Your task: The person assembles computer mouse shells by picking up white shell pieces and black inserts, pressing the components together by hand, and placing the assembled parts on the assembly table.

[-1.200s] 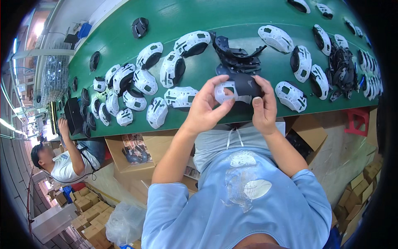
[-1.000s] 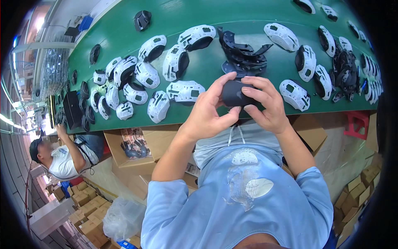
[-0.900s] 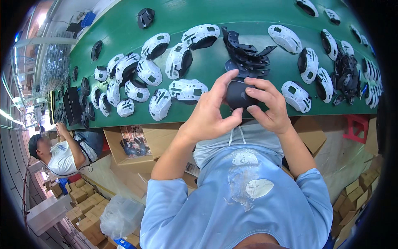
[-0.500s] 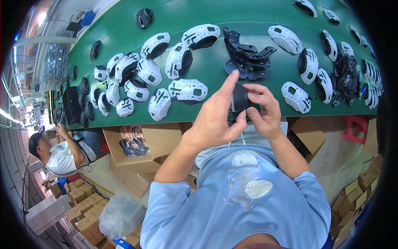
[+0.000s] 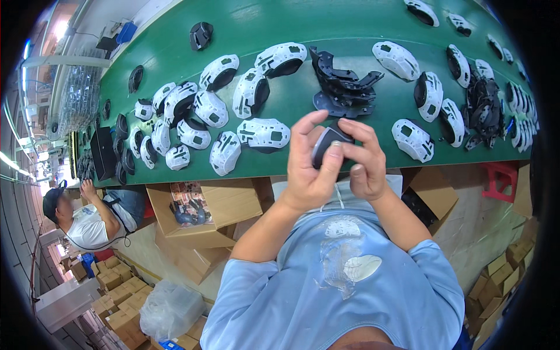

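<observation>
In front of my chest, just over the table's near edge, I hold a small black curved plastic shell (image 5: 328, 144) with a lighter grey rim. My left hand (image 5: 307, 169) wraps round its left side, thumb pressed across its face. On the other side, my right hand (image 5: 368, 163) has bent fingers at the shell's upper right edge. Its palm hides part of the underside. A stack of black curved plastic parts (image 5: 344, 90) lies just beyond my hands. To the left and right of it sit white curved shells (image 5: 263, 134) with cutouts, several showing black undersides.
The green table (image 5: 245, 23) spans the view. Several black parts pile up at the right (image 5: 484, 105). Open cardboard boxes (image 5: 233, 204) stand under the near edge, a red stool (image 5: 500, 181) to the right. Another person (image 5: 96, 219) sits at the left, near stacked cartons (image 5: 119, 291).
The black shell has turned in my hands, and its curved face and rim now show. My left thumb has moved up onto it. The table has shifted slightly in the view.
</observation>
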A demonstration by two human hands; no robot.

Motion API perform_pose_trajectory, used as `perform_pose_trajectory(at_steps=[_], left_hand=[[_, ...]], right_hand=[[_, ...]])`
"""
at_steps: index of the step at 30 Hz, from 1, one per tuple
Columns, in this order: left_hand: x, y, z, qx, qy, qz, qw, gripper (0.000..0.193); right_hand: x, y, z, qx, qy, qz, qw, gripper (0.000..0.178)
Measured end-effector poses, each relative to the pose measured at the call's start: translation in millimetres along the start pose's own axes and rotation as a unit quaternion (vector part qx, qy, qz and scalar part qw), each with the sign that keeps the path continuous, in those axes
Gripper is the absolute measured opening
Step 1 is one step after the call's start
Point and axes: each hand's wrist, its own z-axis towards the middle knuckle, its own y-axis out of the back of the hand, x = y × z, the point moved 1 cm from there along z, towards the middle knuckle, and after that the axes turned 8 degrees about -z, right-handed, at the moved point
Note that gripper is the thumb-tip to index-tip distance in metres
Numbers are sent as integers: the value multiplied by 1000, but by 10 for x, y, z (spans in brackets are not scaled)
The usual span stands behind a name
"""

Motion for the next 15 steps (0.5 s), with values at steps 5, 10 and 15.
perform_pose_trajectory(at_steps=[5,10,15], left_hand=[[-139,158,109,139,-30,-2,990,54],[-110,144,167,48,-20,-23,998,42],[-36,287,166,105,-75,77,989,24]], right_hand=[[168,81,160,18,-257,289,922,47],[120,151,165,26,-304,310,901,32],[235,6,177,-46,-349,410,841,23]])
